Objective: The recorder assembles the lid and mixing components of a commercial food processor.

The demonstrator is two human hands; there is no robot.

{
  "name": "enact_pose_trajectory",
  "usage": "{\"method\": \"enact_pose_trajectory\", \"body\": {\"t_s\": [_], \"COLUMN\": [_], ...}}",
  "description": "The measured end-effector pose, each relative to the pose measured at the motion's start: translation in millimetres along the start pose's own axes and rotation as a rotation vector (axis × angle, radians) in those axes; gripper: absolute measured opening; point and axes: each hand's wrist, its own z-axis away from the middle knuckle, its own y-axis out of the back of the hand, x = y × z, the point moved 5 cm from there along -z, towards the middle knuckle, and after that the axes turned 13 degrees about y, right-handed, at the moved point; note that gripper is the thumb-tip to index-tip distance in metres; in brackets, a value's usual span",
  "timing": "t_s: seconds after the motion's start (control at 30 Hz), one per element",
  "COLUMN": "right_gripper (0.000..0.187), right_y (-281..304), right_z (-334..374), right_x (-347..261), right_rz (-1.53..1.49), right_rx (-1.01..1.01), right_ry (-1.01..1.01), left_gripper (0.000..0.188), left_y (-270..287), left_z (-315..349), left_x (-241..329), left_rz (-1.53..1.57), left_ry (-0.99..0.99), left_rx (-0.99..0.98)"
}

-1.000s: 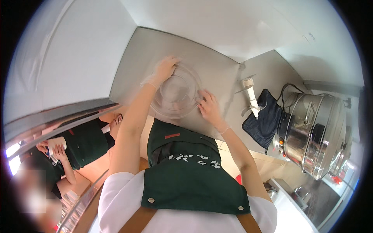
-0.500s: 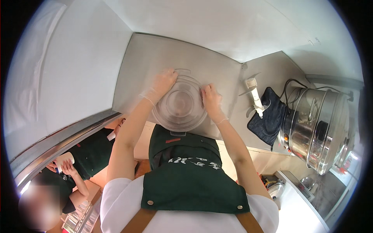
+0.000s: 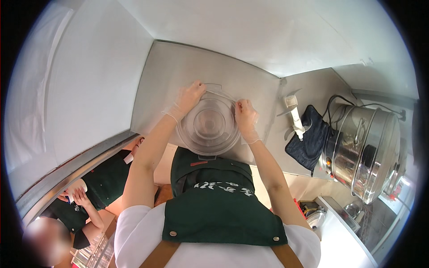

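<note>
Right hand (image 3: pixel 247 119) shifted from three to two o'clock, we now clamp the clear round tub (image 3: pixel 209 123) by its rim, left hand (image 3: pixel 191 99) at eleven, over the steel counter (image 3: pixel 165 67): both grips taken, what remains unclear.

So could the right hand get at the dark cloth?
Probably yes: bare counter lies between the right hand and the dark cloth, though the fingers are at the rim of the clear container.

Container (image 3: pixel 210 124) at near edge of bench (image 3: pixel 167 67), between left hand (image 3: pixel 190 99) and right hand (image 3: pixel 246 117). Farther right: blade tool (image 3: pixel 295 116), overlapping left side of cloth (image 3: pixel 313 147); pot (image 3: pixel 346 140) right of cloth.
</note>
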Motion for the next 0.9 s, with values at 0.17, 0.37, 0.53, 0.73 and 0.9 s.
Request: {"method": "enact_pose_trajectory", "body": {"t_s": [0.17, 0.37, 0.53, 0.73, 0.9], "right_gripper": [0.008, 0.008, 0.009, 0.008, 0.006], "right_y": [-1.4, -1.4, -4.4, -6.8, -0.8], "right_z": [-3.9, -7.1, -5.3, -6.3, -7.1], "right_x": [1.9, 2.7, 8.9, 9.7, 4.2], "right_rz": [-0.004, -0.048, -0.063, -0.034, 0.056], "right_rx": [0.009, -0.005, -0.011, -0.021, -0.131], "right_ry": [-0.03, -0.064, -0.098, -0.081, 0.098], "left_gripper": [0.005, 0.005, 0.004, 0.003, 0.007], "left_y": [2.5, 0.8, -1.1, -3.3, 1.8], "left_z": [-6.5, -14.7, -12.7, -11.3, -6.6], "left_x": [-1.4, -3.1, -5.8, -11.4, -16.8], "left_rz": [0.205, 0.108, 0.12, 0.143, 0.069], "left_ry": [0.08, 0.245, 0.227, 0.147, 0.072], "left_rx": [0.05, -0.077, -0.073, -0.049, -0.111]}}
